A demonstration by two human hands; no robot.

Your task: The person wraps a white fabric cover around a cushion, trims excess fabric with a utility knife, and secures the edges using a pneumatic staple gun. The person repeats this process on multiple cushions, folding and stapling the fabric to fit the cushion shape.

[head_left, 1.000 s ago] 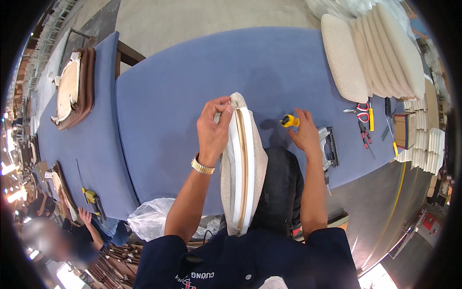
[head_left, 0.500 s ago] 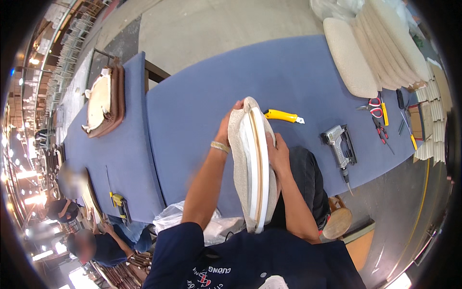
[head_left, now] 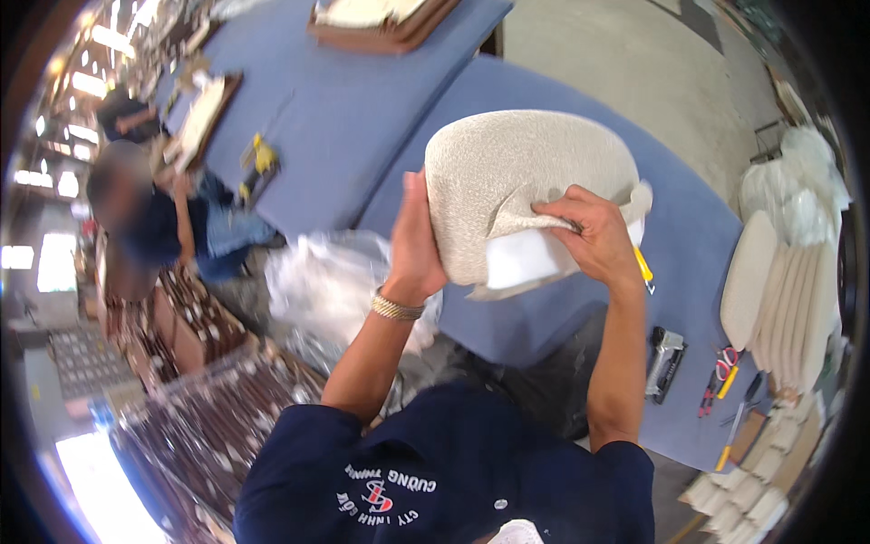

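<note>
The cushion [head_left: 526, 150], edge-on earlier, now presents its broad face at upper centre of the frame. Left hand [head_left: 419, 240] grips its left edge; right hand [head_left: 594, 234] pinches the fabric flap [head_left: 518, 212] over white padding [head_left: 523, 259].

Hands: two, left hand [head_left: 417, 240] and right hand [head_left: 594, 233], centre of frame. Cover [head_left: 530, 154]: one, centre. Foam [head_left: 526, 257]: one piece visible, centre. Watch [head_left: 397, 306]: one, below centre. Knife [head_left: 643, 268]: one, right of centre. Stapler [head_left: 666, 364]: one, lower right. Tabletops [head_left: 353, 109]: two, upper left and centre right. Co-workers [head_left: 172, 231]: two visible, upper left. Cushion stack [head_left: 802, 313]: one, right edge; individual cushions not exactly countable.
</note>
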